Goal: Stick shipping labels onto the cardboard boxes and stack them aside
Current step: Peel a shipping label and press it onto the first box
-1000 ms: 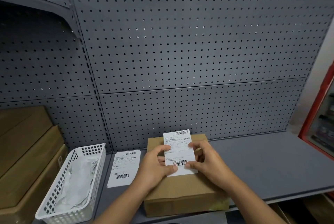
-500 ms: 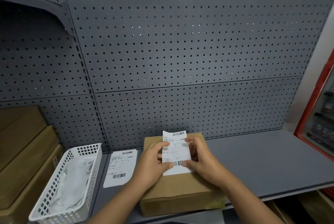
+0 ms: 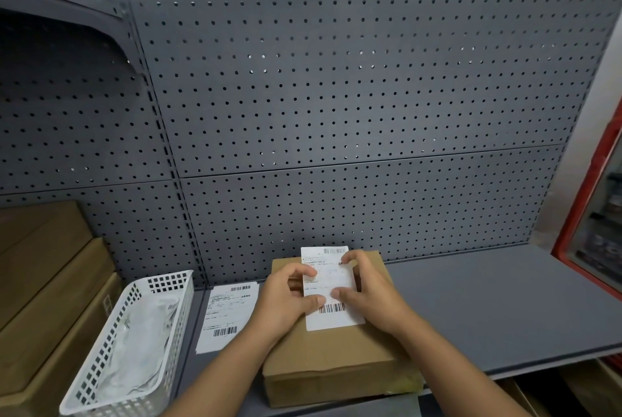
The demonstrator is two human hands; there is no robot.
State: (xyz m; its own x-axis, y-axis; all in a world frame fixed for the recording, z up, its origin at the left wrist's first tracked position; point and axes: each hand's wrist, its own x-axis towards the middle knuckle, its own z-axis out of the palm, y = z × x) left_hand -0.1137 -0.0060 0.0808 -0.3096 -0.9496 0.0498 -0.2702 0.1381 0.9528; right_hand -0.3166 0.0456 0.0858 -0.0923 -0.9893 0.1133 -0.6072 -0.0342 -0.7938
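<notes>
– Okay, quick one: where's the label?

– Label (image 3: 340, 320) is over the top of the cardboard box (image 3: 336, 359), toward its far half, barcode end nearest the person. Its far edge pokes past the box's back edge. Can't tell if it's stuck down or just held above the lid.

– Hands?

– Both on it. Left hand (image 3: 286, 302) comes in from the box's left side and its grip pinches the label's left edge, thumb on the printed face just beside the barcode. Right hand (image 3: 373, 299) comes from the box's right side, grip pinching the right edge, thumb on the face and one fingertip up at the far right corner.

– Box itself?

– Sits flat on the grey shelf (image 3: 488, 299), front edge at the shelf's lip.

– Anything else?

– Second label (image 3: 229, 312) lying flat on the shelf just left of the box, not touching it. Left of that, a white plastic basket (image 3: 168, 282) with crumpled clear plastic inside. Further left of the box, stacked brown boxes (image 3: 50, 282). Behind the box, grey pegboard (image 3: 336, 97). Well off to the box's right, a red-framed cabinet (image 3: 585, 214), contents too blurred to read.
</notes>
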